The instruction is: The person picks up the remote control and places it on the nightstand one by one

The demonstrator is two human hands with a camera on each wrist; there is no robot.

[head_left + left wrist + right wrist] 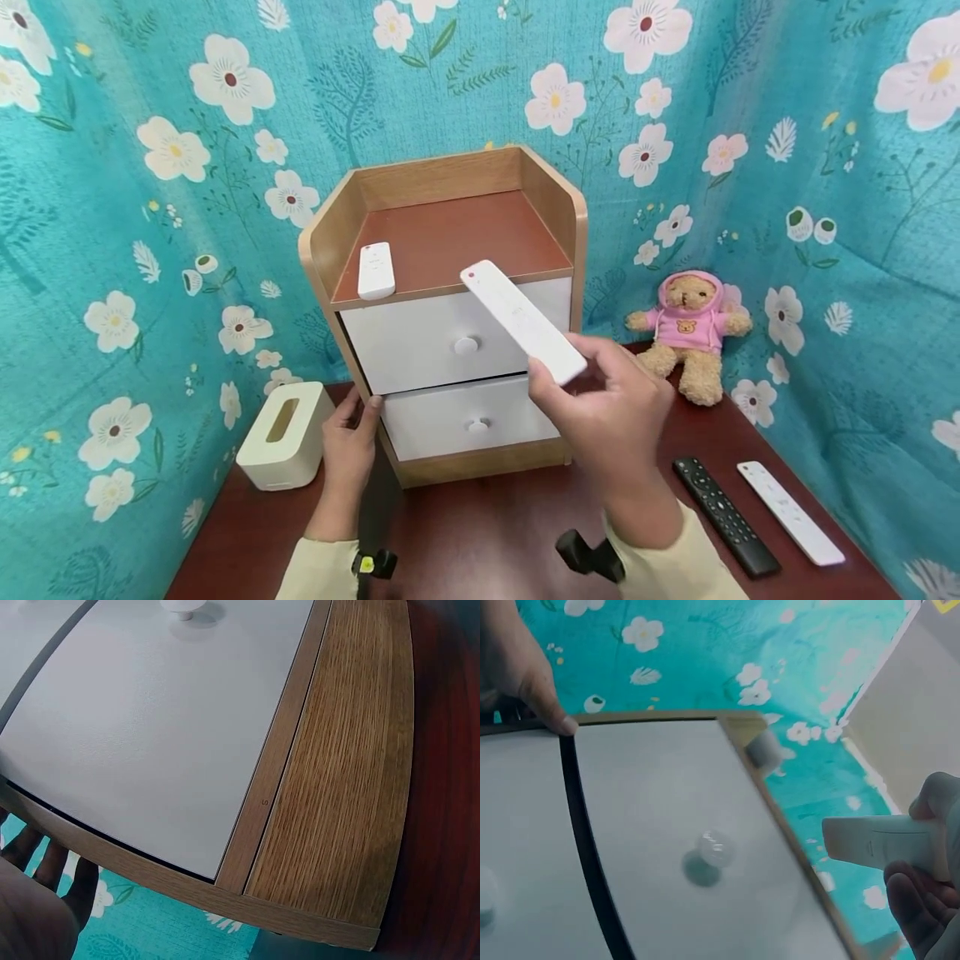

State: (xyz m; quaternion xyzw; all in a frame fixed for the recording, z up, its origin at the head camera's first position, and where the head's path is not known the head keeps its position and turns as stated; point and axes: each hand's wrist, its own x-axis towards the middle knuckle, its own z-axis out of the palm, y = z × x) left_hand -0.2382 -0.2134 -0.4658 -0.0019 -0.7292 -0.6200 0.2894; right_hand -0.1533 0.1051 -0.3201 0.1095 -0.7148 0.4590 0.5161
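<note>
In the head view, my right hand (615,417) pinches a white remote control (521,317) by its lower end, raised in front of the drawers. The right wrist view shows the same remote (885,841) between thumb and fingers. My left hand (349,454) touches the left side of a small wooden cabinet (420,473), its thumb on the front edge between an upper white drawer (408,343) and a lower white drawer (431,427). Both drawers look closed. In the left wrist view, the left fingers (52,864) stretch out beside the cabinet. Another white remote (376,271) lies on the cabinet top.
A cream tissue box (302,442) stands left of the cabinet. On the right side of the dark red table (480,542) lie a black remote (726,515) and a white remote (791,512). A teddy bear in a pink hoodie (690,327) sits behind them, against a floral curtain (810,167).
</note>
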